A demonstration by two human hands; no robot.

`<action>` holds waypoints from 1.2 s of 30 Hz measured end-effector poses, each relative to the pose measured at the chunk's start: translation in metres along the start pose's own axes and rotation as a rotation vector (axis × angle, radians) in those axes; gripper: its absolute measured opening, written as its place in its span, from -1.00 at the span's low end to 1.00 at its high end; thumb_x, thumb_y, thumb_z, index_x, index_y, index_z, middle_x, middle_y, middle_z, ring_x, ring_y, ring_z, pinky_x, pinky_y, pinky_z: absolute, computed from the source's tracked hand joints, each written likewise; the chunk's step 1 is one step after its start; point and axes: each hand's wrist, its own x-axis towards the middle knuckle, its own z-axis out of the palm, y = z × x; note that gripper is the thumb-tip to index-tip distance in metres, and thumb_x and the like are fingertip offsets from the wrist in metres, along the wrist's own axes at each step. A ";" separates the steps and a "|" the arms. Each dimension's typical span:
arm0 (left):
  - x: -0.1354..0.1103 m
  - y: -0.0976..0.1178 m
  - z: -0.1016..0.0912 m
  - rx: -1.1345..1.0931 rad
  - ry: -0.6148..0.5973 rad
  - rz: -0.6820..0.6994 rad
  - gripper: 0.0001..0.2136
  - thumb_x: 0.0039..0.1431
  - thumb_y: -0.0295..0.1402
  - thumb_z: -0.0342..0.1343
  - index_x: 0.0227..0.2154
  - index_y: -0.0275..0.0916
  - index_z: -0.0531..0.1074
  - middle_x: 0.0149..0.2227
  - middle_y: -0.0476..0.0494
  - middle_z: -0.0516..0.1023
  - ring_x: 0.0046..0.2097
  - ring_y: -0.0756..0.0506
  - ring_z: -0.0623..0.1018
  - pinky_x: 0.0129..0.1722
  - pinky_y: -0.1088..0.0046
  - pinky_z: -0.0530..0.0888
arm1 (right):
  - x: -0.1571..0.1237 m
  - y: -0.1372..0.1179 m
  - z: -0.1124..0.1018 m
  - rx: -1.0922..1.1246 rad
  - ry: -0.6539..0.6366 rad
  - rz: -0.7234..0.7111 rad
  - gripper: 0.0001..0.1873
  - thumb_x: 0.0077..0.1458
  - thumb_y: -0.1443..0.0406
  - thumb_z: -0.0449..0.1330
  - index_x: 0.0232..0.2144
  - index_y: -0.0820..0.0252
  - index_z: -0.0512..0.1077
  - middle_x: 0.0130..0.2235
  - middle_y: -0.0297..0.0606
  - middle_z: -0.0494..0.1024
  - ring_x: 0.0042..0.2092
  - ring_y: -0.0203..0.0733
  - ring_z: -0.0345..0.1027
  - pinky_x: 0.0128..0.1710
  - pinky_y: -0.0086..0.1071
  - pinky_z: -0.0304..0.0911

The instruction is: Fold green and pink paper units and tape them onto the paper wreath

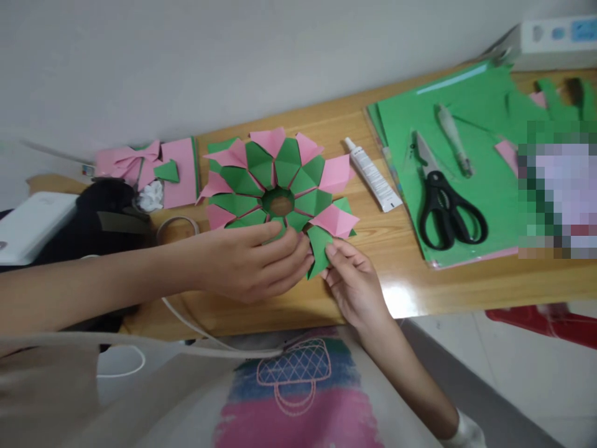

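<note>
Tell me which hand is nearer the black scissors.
Right. The right hand pinches a green paper piece left of the scissors; the left hand lies farther left, resting on the paper ring.

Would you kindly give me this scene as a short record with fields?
Surface: wooden table
Work: ring of folded green and pink paper, flat on the table
Left hand: fingers on the ring's near edge; whether it pinches cannot be told
Right hand: pinches a green piece at the ring's near right edge
Right of ring: glue tube, then scissors and a pen-like tool on green sheets
Left of ring: tape roll, pink pieces
</note>
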 end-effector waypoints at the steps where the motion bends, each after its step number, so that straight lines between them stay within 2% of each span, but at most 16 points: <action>1: 0.000 0.000 0.000 -0.003 0.025 0.004 -0.71 0.33 -0.48 -0.20 -0.09 -0.22 0.41 -0.12 -0.08 0.58 -0.15 -0.06 0.56 -0.20 0.41 0.46 | 0.000 0.000 0.000 0.000 0.000 0.000 -0.74 -0.21 0.12 0.44 -0.39 0.02 0.59 -0.41 -0.38 0.64 -0.43 -0.28 0.45 -0.42 -0.41 0.39; 3: -0.001 0.002 0.001 -0.040 0.041 -0.015 -0.73 0.32 -0.47 -0.17 -0.08 -0.22 0.41 -0.12 -0.10 0.57 -0.14 -0.08 0.55 -0.20 0.40 0.45 | 0.000 0.000 0.001 -0.003 -0.004 -0.004 -0.74 -0.20 0.11 0.43 -0.40 0.02 0.59 -0.41 -0.39 0.64 -0.44 -0.28 0.45 -0.41 -0.41 0.40; 7: -0.002 0.004 0.003 -0.021 -0.036 -0.033 -0.68 0.34 -0.46 -0.25 -0.02 -0.10 0.36 -0.08 -0.02 0.55 -0.09 -0.05 0.53 -0.18 0.41 0.45 | 0.000 0.000 0.001 -0.005 -0.024 -0.019 -0.78 -0.17 0.13 0.42 -0.40 0.02 0.59 -0.41 -0.37 0.64 -0.42 -0.26 0.46 -0.40 -0.38 0.41; 14: 0.004 0.005 0.000 -0.069 -0.082 -0.041 -0.71 0.35 -0.46 -0.24 -0.07 -0.15 0.37 -0.13 -0.01 0.56 -0.18 -0.03 0.56 -0.24 0.44 0.47 | 0.000 0.000 0.000 0.033 -0.036 -0.011 -0.78 -0.22 0.14 0.45 -0.43 0.01 0.60 -0.42 -0.40 0.64 -0.41 -0.25 0.48 -0.37 -0.38 0.44; 17: 0.004 0.005 0.000 -0.090 -0.024 -0.040 -0.74 0.34 -0.48 -0.20 -0.07 -0.22 0.36 -0.15 -0.02 0.56 -0.20 -0.03 0.57 -0.26 0.46 0.47 | 0.000 0.000 -0.001 0.047 -0.038 0.002 -0.78 -0.23 0.16 0.46 -0.44 0.03 0.60 -0.41 -0.40 0.65 -0.40 -0.25 0.49 -0.38 -0.39 0.44; 20: 0.003 0.004 0.001 -0.008 0.034 0.003 -0.76 0.33 -0.50 -0.17 -0.09 -0.25 0.37 -0.18 -0.02 0.58 -0.24 -0.03 0.58 -0.28 0.47 0.49 | 0.001 0.000 -0.002 0.050 -0.042 0.002 -0.78 -0.23 0.16 0.46 -0.44 0.04 0.60 -0.41 -0.39 0.65 -0.40 -0.25 0.49 -0.37 -0.40 0.43; 26: 0.001 0.003 0.000 0.153 0.060 0.091 -0.70 0.30 -0.49 -0.13 0.02 -0.06 0.28 -0.23 0.06 0.60 -0.25 -0.03 0.60 -0.29 0.45 0.53 | 0.001 0.000 -0.003 0.048 -0.060 -0.012 -0.82 -0.18 0.18 0.43 -0.43 0.02 0.61 -0.40 -0.40 0.65 -0.41 -0.26 0.49 -0.39 -0.40 0.42; 31: 0.002 0.003 0.001 0.116 0.102 0.062 -0.83 0.30 -0.48 -0.10 -0.16 -0.22 0.37 -0.20 -0.03 0.62 -0.23 -0.04 0.61 -0.28 0.45 0.53 | 0.002 0.000 -0.003 0.052 -0.064 -0.013 -0.81 -0.18 0.18 0.44 -0.42 0.01 0.61 -0.41 -0.41 0.65 -0.41 -0.27 0.50 -0.39 -0.41 0.42; 36: 0.000 0.000 -0.001 -0.022 0.126 -0.029 -0.78 0.34 -0.52 -0.15 -0.21 -0.33 0.41 -0.15 -0.13 0.63 -0.17 -0.05 0.61 -0.23 0.43 0.52 | 0.003 0.001 -0.003 0.033 -0.055 -0.017 -0.81 -0.19 0.16 0.44 -0.43 0.01 0.60 -0.42 -0.40 0.65 -0.42 -0.29 0.49 -0.41 -0.44 0.40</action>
